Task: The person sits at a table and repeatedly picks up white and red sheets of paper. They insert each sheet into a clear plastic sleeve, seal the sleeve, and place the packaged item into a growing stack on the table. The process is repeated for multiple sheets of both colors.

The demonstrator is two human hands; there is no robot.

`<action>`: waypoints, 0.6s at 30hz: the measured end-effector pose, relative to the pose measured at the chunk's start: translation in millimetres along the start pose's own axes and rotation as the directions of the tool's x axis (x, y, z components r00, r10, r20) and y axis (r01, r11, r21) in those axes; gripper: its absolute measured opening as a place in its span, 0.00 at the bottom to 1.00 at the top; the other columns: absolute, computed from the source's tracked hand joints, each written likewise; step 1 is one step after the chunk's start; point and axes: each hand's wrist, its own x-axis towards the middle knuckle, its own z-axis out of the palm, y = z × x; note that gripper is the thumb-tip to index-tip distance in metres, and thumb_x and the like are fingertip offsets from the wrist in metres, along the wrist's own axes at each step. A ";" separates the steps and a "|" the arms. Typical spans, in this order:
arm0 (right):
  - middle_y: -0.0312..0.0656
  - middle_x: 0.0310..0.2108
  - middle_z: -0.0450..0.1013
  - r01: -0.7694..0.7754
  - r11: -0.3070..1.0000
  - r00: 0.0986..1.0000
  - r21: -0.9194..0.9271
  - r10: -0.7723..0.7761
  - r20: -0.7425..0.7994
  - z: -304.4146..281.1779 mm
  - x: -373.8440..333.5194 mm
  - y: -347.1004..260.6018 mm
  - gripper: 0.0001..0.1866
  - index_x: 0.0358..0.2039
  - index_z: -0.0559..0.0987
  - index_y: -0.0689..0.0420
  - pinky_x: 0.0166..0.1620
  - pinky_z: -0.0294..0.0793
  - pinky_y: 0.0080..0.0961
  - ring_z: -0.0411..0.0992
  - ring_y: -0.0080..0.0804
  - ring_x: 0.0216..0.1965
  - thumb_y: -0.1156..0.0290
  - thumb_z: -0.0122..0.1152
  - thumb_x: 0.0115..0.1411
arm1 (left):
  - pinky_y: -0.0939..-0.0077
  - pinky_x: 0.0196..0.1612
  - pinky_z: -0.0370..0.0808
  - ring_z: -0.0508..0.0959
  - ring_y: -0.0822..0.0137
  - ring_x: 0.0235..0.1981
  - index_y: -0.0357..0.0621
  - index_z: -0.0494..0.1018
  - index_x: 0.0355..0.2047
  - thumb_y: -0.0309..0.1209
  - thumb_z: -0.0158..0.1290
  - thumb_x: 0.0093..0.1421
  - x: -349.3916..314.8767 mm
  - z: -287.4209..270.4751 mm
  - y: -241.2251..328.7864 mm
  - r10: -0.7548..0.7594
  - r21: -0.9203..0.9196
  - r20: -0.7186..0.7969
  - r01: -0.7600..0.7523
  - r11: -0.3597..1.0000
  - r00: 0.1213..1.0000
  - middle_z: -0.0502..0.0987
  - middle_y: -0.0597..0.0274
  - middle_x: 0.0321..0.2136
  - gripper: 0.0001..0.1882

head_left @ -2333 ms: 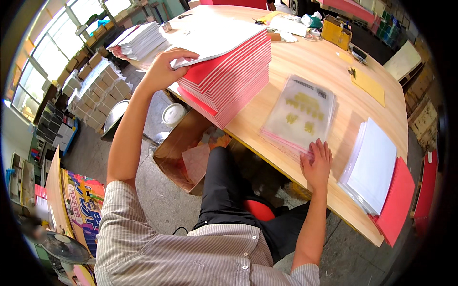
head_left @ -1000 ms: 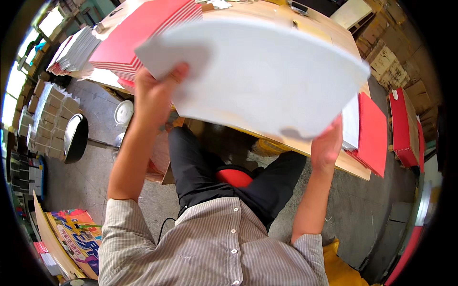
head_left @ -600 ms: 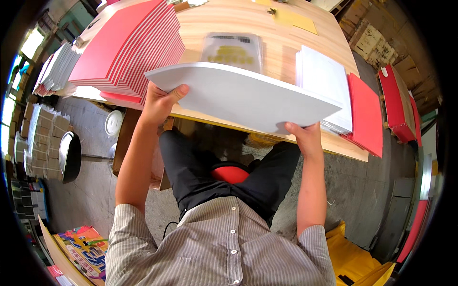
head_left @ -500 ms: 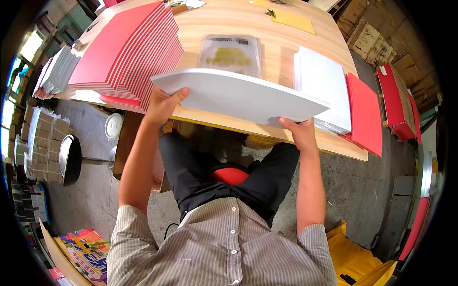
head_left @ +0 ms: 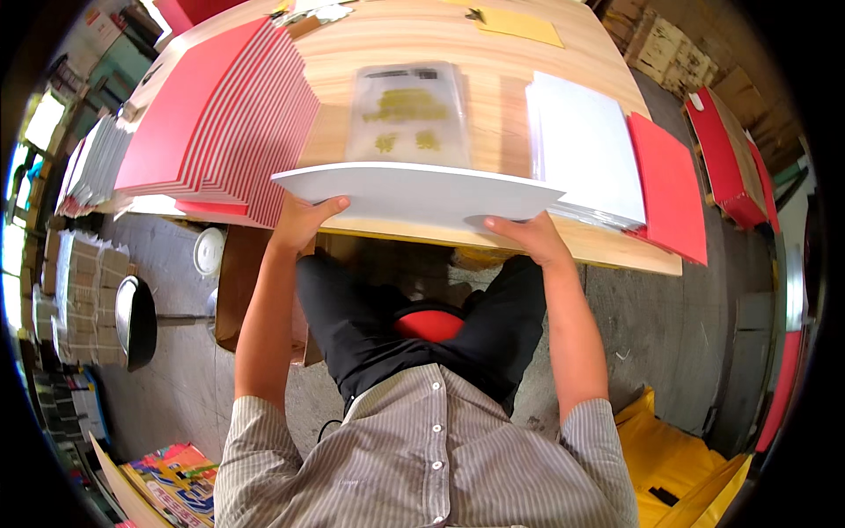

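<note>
Where the light-brown wooden table has its left side, a loose pile of white and greyish paper lies near the edge. Just beside it, to the right, stands a tall stack of flat red pieces with white layers. Next comes the left hand, whose thumb lies on the near face of a wide, flat, white panel; its other fingers go behind the panel and are hidden, so the hand is clamped on this left end. The panel is held tilted at the near edge of the table, between the two hands (whether its lower edge touches the wood, I cannot tell). Behind it, a pile of transparent plastic sleeves with yellow-green print lies flat on the table. Near the right end of the panel, the right hand is clamped in the same way, with the thumb in front and the other fingers mostly out of sight. Farther to the right lies a rectangular stack of white sheets with transparent plastic at its near edge, and beside it, flat red sheets reach a little beyond the table edge.
</note>
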 end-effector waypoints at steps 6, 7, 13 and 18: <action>0.38 0.48 0.77 0.005 1.000 1.000 0.021 -0.005 -0.027 -2.3 1.4 3.1 0.24 0.52 0.77 0.62 0.55 0.71 0.28 0.72 0.28 0.51 0.70 0.73 0.57 | 0.73 0.50 0.74 0.77 0.72 0.44 0.38 0.76 0.49 0.21 0.66 0.55 1.4 2.8 -0.5 0.031 -0.015 0.004 -0.031 0.999 1.000 0.80 0.66 0.42 0.21; 0.37 0.49 0.76 0.027 0.999 0.999 0.017 -0.026 -0.033 -1.6 1.5 6.0 0.24 0.52 0.77 0.61 0.55 0.71 0.28 0.72 0.27 0.51 0.70 0.73 0.57 | 0.73 0.50 0.74 0.77 0.72 0.44 0.38 0.77 0.49 0.21 0.66 0.55 2.4 4.8 -1.8 0.032 -0.014 -0.003 -0.032 0.999 0.999 0.80 0.66 0.42 0.21; 0.38 0.44 0.78 0.097 0.959 0.992 -0.266 -0.113 -0.047 7.5 -14.4 -3.1 0.20 0.50 0.78 0.62 0.50 0.73 0.28 0.73 0.24 0.46 0.68 0.71 0.60 | 0.74 0.48 0.76 0.78 0.72 0.42 0.38 0.77 0.48 0.19 0.66 0.54 -5.5 14.7 9.2 0.071 0.062 -0.096 -0.065 0.996 0.993 0.81 0.65 0.40 0.20; 0.43 0.37 0.83 0.351 0.869 0.936 -0.349 -0.321 0.143 8.1 -68.1 -22.1 0.16 0.49 0.82 0.62 0.45 0.78 0.29 0.80 0.31 0.36 0.69 0.65 0.63 | 0.74 0.43 0.77 0.79 0.72 0.36 0.35 0.81 0.39 0.20 0.67 0.54 -47.7 8.7 22.2 0.014 0.083 0.030 -0.016 0.996 0.999 0.83 0.64 0.33 0.11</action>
